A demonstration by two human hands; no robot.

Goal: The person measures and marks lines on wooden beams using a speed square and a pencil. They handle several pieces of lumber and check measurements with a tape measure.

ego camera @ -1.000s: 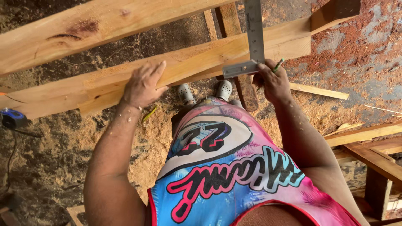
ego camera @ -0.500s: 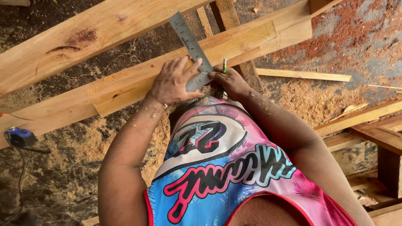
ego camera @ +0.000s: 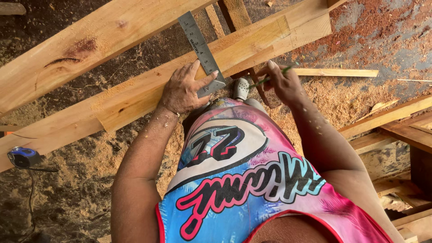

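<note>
Here, left hand (ego camera: 182, 92) pressed flat on the metal try square (ego camera: 203, 53), fingers spread rather than curled, pinning its near end against the near edge of the long pale plank (ego camera: 148, 85). Steel blade of the square crossing the plank's width, running from the near edge up and away toward the far left, printed graduations along it. Long axis of the plank slanting from near left to far right, so square and plank meeting roughly crosswise. Right hand (ego camera: 283, 83) just to the right of the square, closed around a thin green pencil (ego camera: 270, 77), tip aimed left toward the blade but not yet touching the wood, a short gap of bare plank between. Right hand clearly the nearer one for marking, left hand occupied with holding.

Plank rough-sawn, light yellow, dusted with sawdust, a second shorter board lying on top toward the far right. Another wider plank (ego camera: 67, 49) farther off to the left, with a dark knot stain. Sawdust-covered ground (ego camera: 90, 162) below, a blue tape measure (ego camera: 22, 157) at the near left, a grey clog (ego camera: 241, 88) visible between the 2 hands
</note>
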